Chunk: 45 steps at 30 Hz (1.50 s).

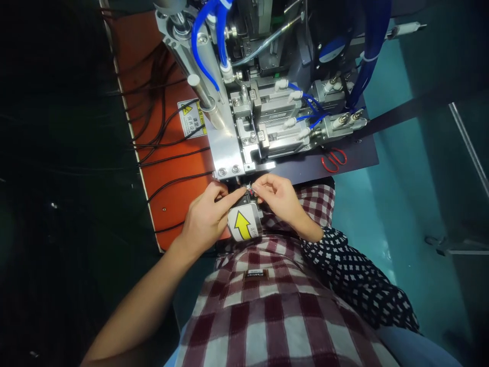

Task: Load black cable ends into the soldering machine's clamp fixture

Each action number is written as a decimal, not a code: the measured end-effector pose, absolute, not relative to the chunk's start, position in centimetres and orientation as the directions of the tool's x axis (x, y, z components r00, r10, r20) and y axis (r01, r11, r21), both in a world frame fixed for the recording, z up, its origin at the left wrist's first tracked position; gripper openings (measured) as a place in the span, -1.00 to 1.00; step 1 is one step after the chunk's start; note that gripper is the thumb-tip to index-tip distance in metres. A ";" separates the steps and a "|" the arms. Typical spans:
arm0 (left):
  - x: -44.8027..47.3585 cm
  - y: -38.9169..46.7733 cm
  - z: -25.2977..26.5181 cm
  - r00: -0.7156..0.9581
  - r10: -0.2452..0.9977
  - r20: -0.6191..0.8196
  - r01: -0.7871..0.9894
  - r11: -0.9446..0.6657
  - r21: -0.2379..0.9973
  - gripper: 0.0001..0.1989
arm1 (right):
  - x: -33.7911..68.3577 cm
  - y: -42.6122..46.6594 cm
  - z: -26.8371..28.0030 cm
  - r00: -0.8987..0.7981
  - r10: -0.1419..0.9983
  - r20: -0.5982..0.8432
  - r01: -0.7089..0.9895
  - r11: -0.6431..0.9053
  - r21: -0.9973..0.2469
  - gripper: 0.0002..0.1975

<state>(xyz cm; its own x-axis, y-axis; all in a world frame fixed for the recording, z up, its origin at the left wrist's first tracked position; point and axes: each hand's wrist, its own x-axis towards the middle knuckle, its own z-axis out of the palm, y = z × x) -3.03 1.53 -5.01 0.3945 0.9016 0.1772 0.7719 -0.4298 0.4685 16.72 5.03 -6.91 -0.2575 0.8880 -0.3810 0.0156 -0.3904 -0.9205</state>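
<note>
A small part (249,189) sits just beyond the arrow label (241,224), long axis unclear. The right hand (280,200) pinches its right side; the left hand (206,213) meets its left, grip unclear.

Has a machine (284,104) on the surface (179,201), with cables (155,71) and a warning label (191,120) to its left and scissors (336,162) to its right, near the front edge. Shows a part (249,188) before the machine, between the left grip (206,214) and right grip (280,200). Puts an arrow label (243,224) nearer than the part, beside the left grip.
</note>
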 end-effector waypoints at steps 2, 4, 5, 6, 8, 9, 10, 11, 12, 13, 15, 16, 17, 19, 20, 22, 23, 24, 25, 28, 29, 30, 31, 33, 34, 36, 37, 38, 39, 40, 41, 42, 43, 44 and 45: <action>-3.1 1.5 -5.0 0.401 0.898 0.181 0.768 -0.437 0.467 -0.65 | 16.7 5.1 -6.9 -0.263 0.884 -0.386 -0.003 -0.401 -0.916 -0.77; -3.1 1.5 -5.1 0.403 0.896 0.188 0.765 -0.443 0.467 -0.65 | 16.7 5.1 -6.8 -0.266 0.883 -0.386 -0.021 -0.406 -0.914 -0.78; -3.1 1.5 -5.0 0.401 0.896 0.190 0.766 -0.442 0.466 -0.65 | 16.7 5.2 -6.8 -0.266 0.883 -0.386 -0.027 -0.407 -0.913 -0.78; -3.0 1.5 -5.0 0.400 0.896 0.192 0.767 -0.442 0.465 -0.65 | 16.7 5.2 -6.8 -0.267 0.884 -0.385 -0.031 -0.407 -0.913 -0.78; -3.0 1.5 -5.0 0.399 0.897 0.192 0.770 -0.442 0.461 -0.65 | 16.6 5.2 -6.8 -0.268 0.884 -0.382 -0.032 -0.405 -0.914 -0.79; -3.0 1.5 -5.0 0.400 0.896 0.192 0.771 -0.442 0.459 -0.65 | 16.6 5.2 -6.8 -0.269 0.884 -0.382 -0.030 -0.404 -0.914 -0.78; -3.0 1.5 -5.0 0.400 0.896 0.193 0.771 -0.443 0.457 -0.66 | 16.6 5.2 -6.8 -0.268 0.885 -0.381 -0.030 -0.403 -0.915 -0.78; -3.0 1.5 -5.0 0.400 0.896 0.196 0.771 -0.444 0.457 -0.66 | 16.6 5.2 -6.8 -0.267 0.886 -0.380 -0.028 -0.401 -0.915 -0.77; -3.0 1.5 -5.0 0.399 0.895 0.200 0.770 -0.445 0.456 -0.67 | 16.6 5.2 -6.8 -0.265 0.887 -0.379 -0.027 -0.400 -0.916 -0.77; -2.9 1.5 -4.9 0.397 0.895 0.203 0.771 -0.445 0.455 -0.67 | 16.6 5.2 -6.8 -0.263 0.888 -0.378 -0.026 -0.398 -0.917 -0.76; -2.9 1.5 -4.9 0.394 0.895 0.208 0.773 -0.446 0.451 -0.68 | 16.6 5.2 -6.8 -0.263 0.888 -0.377 -0.025 -0.397 -0.917 -0.76; -2.9 1.5 -4.9 0.394 0.895 0.208 0.776 -0.445 0.447 -0.69 | 16.6 5.2 -6.8 -0.264 0.888 -0.376 -0.022 -0.396 -0.918 -0.77; -2.9 1.5 -4.9 0.394 0.895 0.207 0.778 -0.445 0.443 -0.69 | 16.6 5.2 -6.7 -0.266 0.888 -0.375 -0.018 -0.393 -0.919 -0.77; -2.9 1.5 -4.9 0.396 0.895 0.204 0.783 -0.446 0.434 -0.68 | 16.6 5.2 -6.7 -0.266 0.890 -0.369 -0.009 -0.385 -0.923 -0.79; -2.9 1.5 -4.9 0.397 0.895 0.204 0.785 -0.446 0.429 -0.68 | 16.6 5.2 -6.7 -0.262 0.893 -0.366 -0.001 -0.379 -0.925 -0.79; -2.8 1.4 -4.9 0.399 0.894 0.204 0.791 -0.448 0.416 -0.67 | 16.5 5.2 -6.7 -0.253 0.895 -0.367 0.014 -0.376 -0.926 -0.80; -2.8 1.4 -4.9 0.402 0.892 0.208 0.794 -0.452 0.406 -0.67 | 16.5 5.2 -6.8 -0.249 0.894 -0.372 0.021 -0.379 -0.925 -0.80; -2.8 1.4 -4.9 0.406 0.889 0.211 0.797 -0.457 0.395 -0.67 | 16.4 5.1 -6.8 -0.244 0.894 -0.376 0.026 -0.382 -0.924 -0.81; -2.8 1.4 -4.9 0.410 0.886 0.216 0.798 -0.463 0.385 -0.67 | 16.3 5.1 -6.9 -0.237 0.894 -0.380 0.030 -0.384 -0.923 -0.82; -2.8 1.4 -4.9 0.420 0.878 0.229 0.794 -0.478 0.376 -0.67 | 16.2 4.9 -7.0 -0.220 0.899 -0.379 0.030 -0.382 -0.924 -0.83; -2.8 1.5 -4.9 0.420 0.878 0.231 0.791 -0.478 0.383 -0.67 | 16.2 4.9 -7.1 -0.219 0.900 -0.377 0.023 -0.381 -0.924 -0.83; -2.8 1.5 -4.9 0.417 0.879 0.232 0.787 -0.477 0.392 -0.67 | 16.3 4.8 -7.1 -0.222 0.901 -0.374 0.017 -0.380 -0.925 -0.83; -2.8 1.5 -4.9 0.414 0.880 0.234 0.783 -0.475 0.403 -0.68 | 16.4 4.7 -7.1 -0.225 0.903 -0.367 0.012 -0.374 -0.928 -0.84; -2.7 1.5 -5.0 0.407 0.882 0.236 0.776 -0.471 0.420 -0.68 | 16.7 4.5 -7.1 -0.203 0.921 -0.331 0.027 -0.333 -0.942 -0.85; -2.7 1.5 -5.0 0.405 0.883 0.237 0.773 -0.469 0.426 -0.69 | 16.9 4.4 -7.1 -0.176 0.938 -0.298 0.056 -0.293 -0.954 -0.86; -2.7 1.5 -5.0 0.404 0.884 0.237 0.771 -0.468 0.432 -0.69 | 17.1 4.1 -6.9 -0.122 0.971 -0.207 0.145 -0.189 -0.971 -0.88; -2.8 1.5 -5.0 0.403 0.884 0.237 0.770 -0.467 0.434 -0.69 | 17.2 4.0 -6.8 -0.106 0.982 -0.158 0.194 -0.136 -0.972 -0.90; -2.8 1.5 -5.1 0.403 0.884 0.236 0.770 -0.467 0.435 -0.69 | 17.2 3.9 -6.7 -0.101 0.989 -0.112 0.236 -0.086 -0.968 -0.91; -2.8 1.5 -5.1 0.403 0.884 0.237 0.770 -0.468 0.434 -0.69 | 17.1 3.8 -6.6 -0.105 0.992 -0.071 0.270 -0.040 -0.962 -0.93; -2.8 1.6 -5.1 0.404 0.884 0.237 0.770 -0.468 0.434 -0.69 | 17.0 3.8 -6.5 -0.114 0.993 -0.032 0.295 0.003 -0.955 -0.94; -2.8 1.6 -5.1 0.404 0.884 0.237 0.769 -0.468 0.435 -0.70 | 16.9 3.9 -6.5 -0.124 0.992 0.003 0.317 0.043 -0.947 -0.94; -2.8 1.6 -5.1 0.404 0.884 0.237 0.768 -0.468 0.436 -0.70 | 16.9 3.9 -6.4 -0.135 0.990 0.036 0.338 0.081 -0.938 -0.93; -2.8 1.6 -5.1 0.404 0.884 0.237 0.767 -0.468 0.439 -0.69 | 16.8 4.0 -6.4 -0.148 0.987 0.063 0.356 0.112 -0.928 -0.92; -2.8 1.6 -5.1 0.403 0.884 0.237 0.766 -0.468 0.440 -0.69 | 16.7 4.1 -6.4 -0.161 0.984 0.079 0.371 0.135 -0.919 -0.91; -2.8 1.6 -5.1 0.402 0.884 0.237 0.767 -0.467 0.441 -0.69 | 16.6 4.2 -6.4 -0.171 0.981 0.088 0.381 0.148 -0.913 -0.91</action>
<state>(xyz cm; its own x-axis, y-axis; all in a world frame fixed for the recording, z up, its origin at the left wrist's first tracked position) -2.76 1.57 -5.08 0.4023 0.8842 0.2371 0.7666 -0.4670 0.4407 16.63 4.19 -6.43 -0.1712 0.9813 0.0879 0.3807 0.1482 -0.9128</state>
